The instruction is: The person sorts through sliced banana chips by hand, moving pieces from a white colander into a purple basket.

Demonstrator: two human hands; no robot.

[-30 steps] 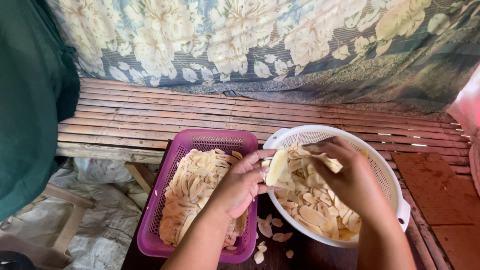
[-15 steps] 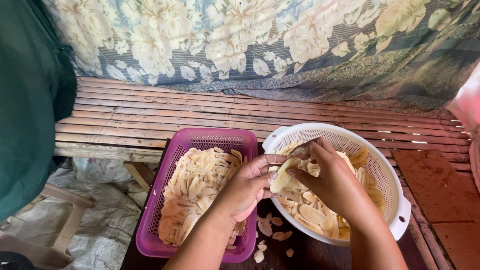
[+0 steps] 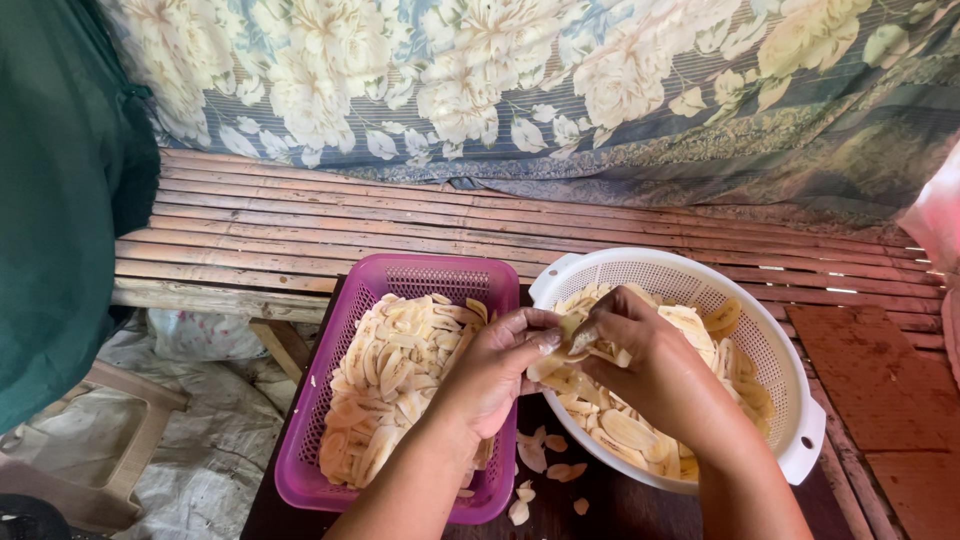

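A purple plastic basket (image 3: 345, 320) holds a heap of pale sliced fruit chips (image 3: 390, 385). Beside it on the right stands a white round colander (image 3: 790, 400) with more slices (image 3: 630, 430) inside. My left hand (image 3: 495, 370) and my right hand (image 3: 650, 365) meet over the colander's left rim, fingers pinched together on a clump of pale slices (image 3: 560, 350) held between them. Both forearms enter from the bottom edge.
A slatted bamboo bench (image 3: 300, 230) runs behind the containers, with a floral cloth (image 3: 520, 80) hung above it. Loose slices (image 3: 545, 460) lie on the dark surface between the containers. A green fabric (image 3: 60, 200) hangs at left, above a wooden stool frame (image 3: 130, 440).
My right hand came down from the colander's middle toward its left rim and closed in against my left hand. The slice once held up flat is now bunched between both hands.
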